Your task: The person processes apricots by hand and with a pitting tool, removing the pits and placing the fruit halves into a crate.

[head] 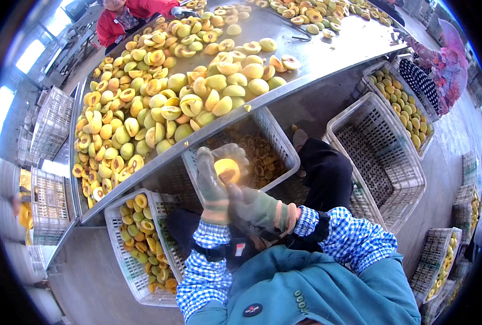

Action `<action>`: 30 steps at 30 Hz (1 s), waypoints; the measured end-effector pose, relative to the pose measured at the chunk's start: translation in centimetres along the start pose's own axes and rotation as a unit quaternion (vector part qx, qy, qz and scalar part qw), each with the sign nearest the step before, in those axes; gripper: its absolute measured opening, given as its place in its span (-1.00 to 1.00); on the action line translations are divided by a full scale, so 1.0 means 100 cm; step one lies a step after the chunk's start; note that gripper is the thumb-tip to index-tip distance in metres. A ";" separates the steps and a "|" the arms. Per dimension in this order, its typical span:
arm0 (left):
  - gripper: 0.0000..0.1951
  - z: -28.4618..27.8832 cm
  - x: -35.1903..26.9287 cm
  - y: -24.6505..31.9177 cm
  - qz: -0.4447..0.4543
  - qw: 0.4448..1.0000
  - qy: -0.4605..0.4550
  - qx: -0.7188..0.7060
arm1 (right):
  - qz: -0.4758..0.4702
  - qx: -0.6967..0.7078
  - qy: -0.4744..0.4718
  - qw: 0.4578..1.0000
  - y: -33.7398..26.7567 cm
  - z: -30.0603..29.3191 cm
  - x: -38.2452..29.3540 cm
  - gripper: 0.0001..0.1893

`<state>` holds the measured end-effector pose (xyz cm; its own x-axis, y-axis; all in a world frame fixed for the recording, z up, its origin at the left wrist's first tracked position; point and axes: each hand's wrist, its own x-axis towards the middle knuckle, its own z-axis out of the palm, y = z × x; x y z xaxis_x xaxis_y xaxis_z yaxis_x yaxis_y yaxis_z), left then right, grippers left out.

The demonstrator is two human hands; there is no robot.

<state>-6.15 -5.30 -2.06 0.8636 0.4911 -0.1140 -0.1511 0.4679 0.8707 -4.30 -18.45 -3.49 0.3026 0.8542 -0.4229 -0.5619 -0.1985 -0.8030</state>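
Over a white crate, my gloved left hand holds a halved yellow stone fruit, likely a peach, cut face up with a brown pit area in its middle. My gloved right hand meets the fruit's lower edge, thumb and fingers close to the pit area. Blur and the glove hide whether a tool is in it. Beneath both hands, the white plastic crate contains brown pits and scraps. Just beyond, many fruit halves lie heaped on a metal table.
A crate of fruit halves stands at my left, an empty-looking crate at my right. Behind that is a crate of whole fruit. A hooked metal rod lies on the table. People work at the far side and the right.
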 end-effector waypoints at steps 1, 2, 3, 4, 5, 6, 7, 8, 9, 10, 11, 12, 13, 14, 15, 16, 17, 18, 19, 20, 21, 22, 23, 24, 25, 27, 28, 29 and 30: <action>-0.36 0.001 0.000 0.001 -0.027 0.999 -0.004 -0.022 | -0.003 0.027 -0.007 1.000 0.005 0.000 0.003 -0.61; -0.37 0.001 0.000 0.003 -0.055 0.997 -0.008 -0.044 | 0.010 0.068 -0.035 0.997 0.009 -0.003 0.002 -0.65; -0.37 0.002 0.000 0.004 -0.081 0.995 -0.011 -0.065 | 0.026 0.107 -0.064 0.992 0.006 -0.003 0.000 -0.69; -0.41 0.000 0.001 0.007 -0.124 0.984 -0.004 -0.126 | 0.061 0.159 -0.114 0.979 -0.013 -0.003 -0.011 -0.74; -0.39 -0.001 0.001 0.010 -0.145 0.979 -0.007 -0.140 | 0.096 0.210 -0.163 0.959 -0.023 -0.004 -0.017 -0.78; -0.37 0.002 0.001 0.013 -0.169 0.973 -0.014 -0.155 | 0.093 0.213 -0.169 0.958 -0.024 -0.007 -0.018 -0.77; -0.35 0.003 0.003 0.014 -0.193 0.966 -0.021 -0.169 | 0.090 0.217 -0.174 0.957 -0.024 -0.010 -0.019 -0.76; -0.37 0.000 0.006 0.014 -0.219 0.959 -0.051 -0.175 | 0.087 0.220 -0.179 0.955 -0.023 -0.011 -0.020 -0.75; -0.38 -0.002 0.008 0.014 -0.228 0.960 -0.061 -0.151 | 0.061 0.186 -0.142 0.970 -0.021 -0.009 -0.019 -0.74; -0.39 -0.003 0.010 0.014 -0.237 0.961 -0.072 -0.127 | 0.036 0.151 -0.105 0.982 -0.018 -0.004 -0.018 -0.73; -0.40 -0.004 0.010 0.014 -0.245 0.960 -0.083 -0.103 | 0.010 0.116 -0.068 0.991 -0.016 -0.001 -0.018 -0.72; -0.43 0.002 0.006 0.019 -0.263 0.955 -0.067 -0.122 | 0.040 0.156 -0.117 0.980 -0.016 -0.002 -0.019 -0.72; -0.43 -0.002 0.007 0.015 -0.264 0.947 -0.077 -0.164 | 0.071 0.194 -0.166 0.964 -0.017 -0.005 -0.020 -0.72; -0.43 -0.008 0.010 0.009 -0.264 0.938 -0.086 -0.207 | 0.101 0.232 -0.215 0.943 -0.018 -0.007 -0.021 -0.72; -0.43 -0.006 0.010 0.010 -0.265 0.927 -0.095 -0.248 | 0.105 0.242 -0.228 0.937 -0.020 -0.008 -0.021 -0.72; -0.44 -0.002 0.010 0.011 -0.231 0.938 -0.106 -0.236 | 0.109 0.252 -0.241 0.931 -0.023 -0.008 -0.022 -0.73; -0.44 0.002 0.006 0.016 -0.201 0.962 -0.076 -0.167 | 0.114 0.261 -0.255 0.924 -0.026 -0.008 -0.023 -0.73; -0.45 0.013 0.000 0.032 -0.169 0.980 -0.046 -0.096 | 0.104 0.258 -0.262 0.924 -0.032 -0.008 -0.024 -0.74; -0.45 0.019 -0.003 0.042 -0.136 0.990 -0.016 -0.025 | 0.095 0.255 -0.270 0.924 -0.038 -0.007 -0.026 -0.74; -0.44 -0.007 0.010 0.031 -0.109 0.993 0.031 0.012 | 0.086 0.252 -0.278 0.923 -0.041 -0.007 -0.026 -0.74; -0.41 -0.020 0.010 0.030 0.015 0.979 0.159 0.127 | 0.096 0.256 -0.268 0.924 -0.040 -0.010 -0.026 -0.74; -0.41 -0.031 0.003 0.040 0.090 0.948 0.216 0.217 | 0.103 0.261 -0.255 0.925 -0.039 -0.016 -0.024 -0.74; -0.46 -0.049 -0.009 0.047 0.107 0.937 0.267 0.201 | 0.109 0.266 -0.242 0.927 -0.037 -0.023 -0.022 -0.74; -0.48 -0.065 -0.027 0.068 0.042 0.926 0.280 0.250 | 0.097 0.311 -0.236 0.916 -0.029 -0.033 -0.017 -0.74; -0.53 -0.109 -0.041 0.075 0.140 0.787 0.283 0.530 | 0.115 0.293 -0.207 0.927 -0.027 -0.037 -0.014 -0.75; -0.68 -0.129 -0.065 0.096 0.080 0.475 0.300 0.823 | 0.153 0.259 -0.149 0.942 -0.024 -0.038 -0.004 -0.77; -0.69 -0.137 -0.063 0.103 0.129 0.460 0.294 0.828 | 0.169 0.274 -0.171 0.931 -0.019 -0.038 0.005 -0.79; -0.69 -0.144 -0.053 0.107 0.183 0.450 0.286 0.826 | 0.168 0.294 -0.180 0.923 -0.019 -0.035 0.005 -0.79; -0.64 -0.149 -0.031 0.106 0.238 0.564 0.212 0.762 | 0.165 0.313 -0.201 0.913 -0.014 -0.033 0.008 -0.79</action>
<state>-17.61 9.11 0.39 0.6581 0.5768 0.4840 0.5499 -0.8072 0.2145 -0.78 -19.08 -4.10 -0.1992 0.9303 -0.3081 -0.9398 -0.2704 -0.2090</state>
